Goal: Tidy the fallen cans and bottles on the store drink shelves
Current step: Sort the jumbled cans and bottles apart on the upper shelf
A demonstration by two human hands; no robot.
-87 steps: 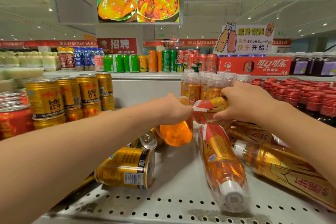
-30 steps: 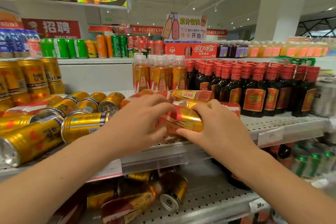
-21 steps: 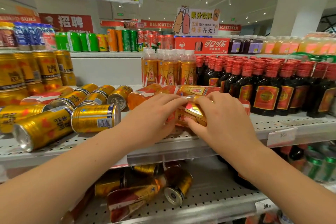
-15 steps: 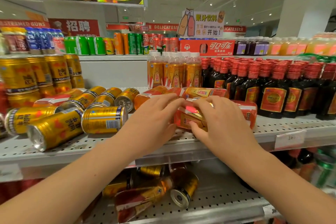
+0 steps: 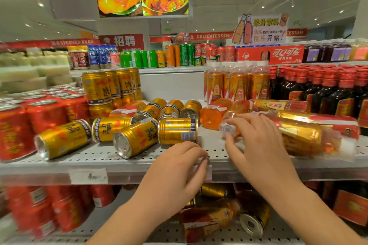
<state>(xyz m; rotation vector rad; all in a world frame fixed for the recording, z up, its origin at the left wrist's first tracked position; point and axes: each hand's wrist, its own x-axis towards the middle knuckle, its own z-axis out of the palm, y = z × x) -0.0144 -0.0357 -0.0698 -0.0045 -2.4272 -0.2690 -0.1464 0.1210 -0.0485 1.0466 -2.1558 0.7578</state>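
Observation:
Several gold cans lie on their sides on the middle shelf [image 5: 123, 172], among them one fallen gold can [image 5: 177, 133] just beyond my left hand [image 5: 177, 173]. That hand hovers at the shelf's front edge with loosely curled fingers and holds nothing. Fallen orange drink bottles lie to the right. My right hand [image 5: 258, 145] rests with spread fingers over the neck of the nearest fallen bottle [image 5: 302, 135], whose white cap [image 5: 227, 130] points left. Another fallen bottle [image 5: 215, 114] lies behind it. Upright orange bottles [image 5: 237, 83] stand at the back.
Stacked upright gold cans [image 5: 111, 85] and red cans [image 5: 41, 117] stand at the left. Dark red-capped bottles [image 5: 330, 89] fill the right. On the lower shelf lie a fallen can [image 5: 253, 223] and a fallen bottle [image 5: 209, 219].
My left hand has let go of the bottle and pulled back to the shelf edge. My right hand has loosened over the bottle, which now lies on the shelf. The view has shifted left.

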